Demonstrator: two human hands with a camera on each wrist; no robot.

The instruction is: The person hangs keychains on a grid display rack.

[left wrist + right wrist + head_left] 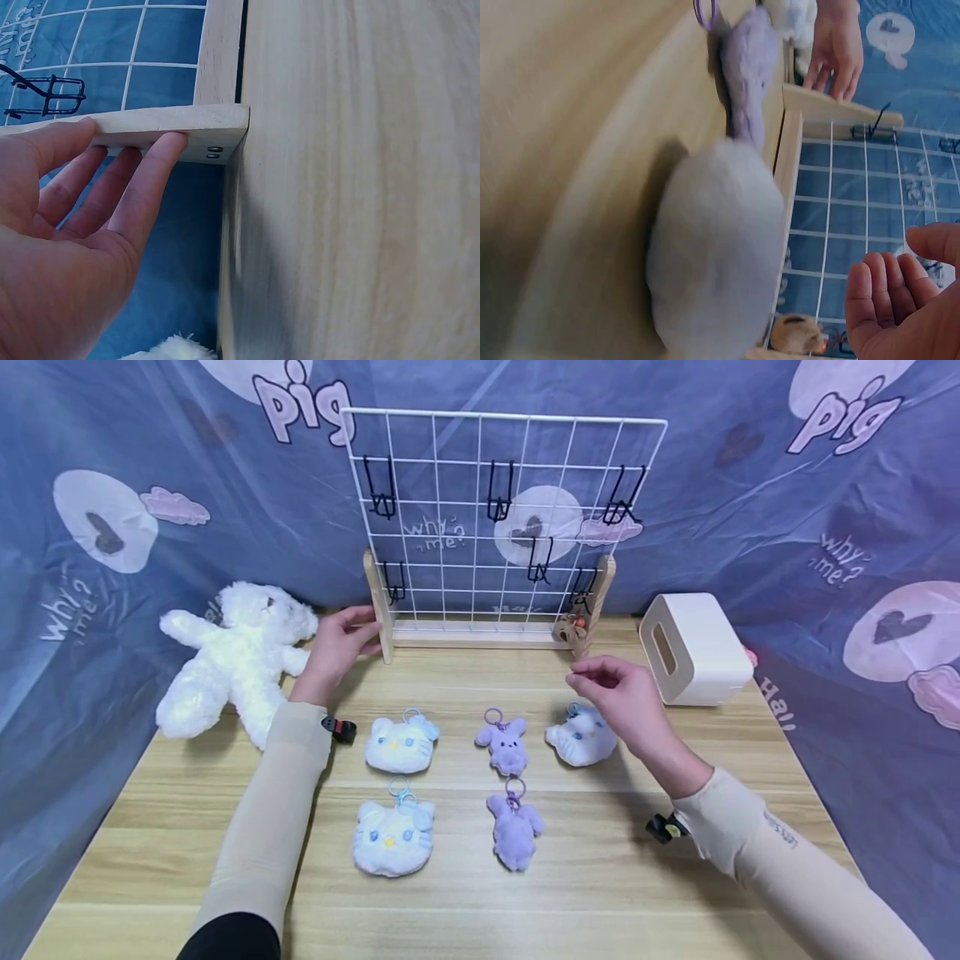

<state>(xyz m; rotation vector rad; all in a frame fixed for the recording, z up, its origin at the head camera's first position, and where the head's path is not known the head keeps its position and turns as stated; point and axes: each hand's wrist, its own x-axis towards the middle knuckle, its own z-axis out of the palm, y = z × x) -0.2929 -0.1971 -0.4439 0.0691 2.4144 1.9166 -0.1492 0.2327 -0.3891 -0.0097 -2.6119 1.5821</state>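
Observation:
My left hand [341, 643] touches the outer side of the rack's left wooden leg [380, 610]; its fingertips rest on the wood [217, 116]. The rack is a white wire grid [480, 518] with several black hooks. My right hand [618, 693] is in the air with loosely bent fingers and nothing between them. Below it lies a white cat plush keychain [581, 737], tilted to one side and partly covered by the hand in the head view. A brown plush keychain [570, 628] hangs low at the rack's right leg.
Two more white cat keychains [402, 745] lie on the left of the table, and two purple plush keychains [507, 747] in the middle. A white fluffy toy [232, 660] lies beside my left arm. Behind my right hand stands a white box [705, 652].

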